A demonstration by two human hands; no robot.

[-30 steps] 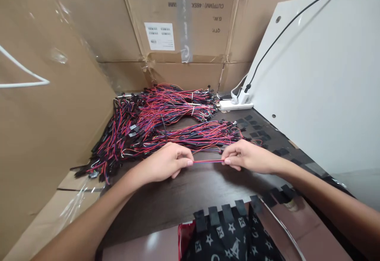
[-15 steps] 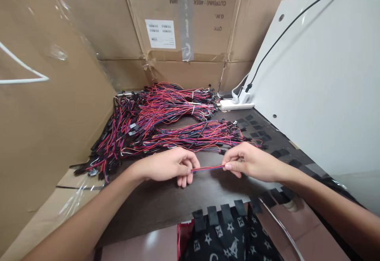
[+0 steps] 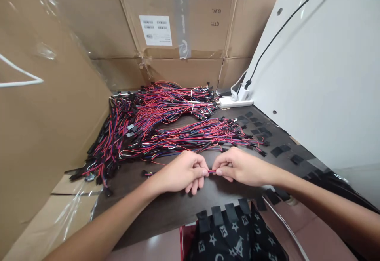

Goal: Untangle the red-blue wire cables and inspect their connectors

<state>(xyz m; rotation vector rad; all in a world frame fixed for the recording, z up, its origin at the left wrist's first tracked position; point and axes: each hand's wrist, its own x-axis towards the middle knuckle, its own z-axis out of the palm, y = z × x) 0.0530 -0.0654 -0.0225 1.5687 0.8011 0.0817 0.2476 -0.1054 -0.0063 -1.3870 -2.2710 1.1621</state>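
A thin red and blue wire cable (image 3: pixel 211 171) runs between my two hands over the front of the dark table (image 3: pixel 142 209). My left hand (image 3: pixel 190 172) pinches it between thumb and forefinger, its other fingers curled loosely below. My right hand (image 3: pixel 234 168) pinches the same cable a short way to the right, so only a small stretch shows. A black connector (image 3: pixel 145 173) with a bit of wire lies beside my left forearm; whether it belongs to this cable I cannot tell. Just beyond my hands lies a bundle of red and blue wire cables (image 3: pixel 190 136) with black connectors.
Tied wire bundles (image 3: pixel 166 102) and a loose heap (image 3: pixel 109 142) lie farther back and left. A white power strip (image 3: pixel 236 102) stands at the back right by a white panel (image 3: pixel 320 75). Cardboard (image 3: pixel 118 19) walls the back and left. Black tape pieces (image 3: pixel 279 150) stick along the right.
My left hand has slid right along the cable, closing the gap to my right hand, which has moved slightly left. A black connector now shows beside my left forearm. The view has shifted slightly.
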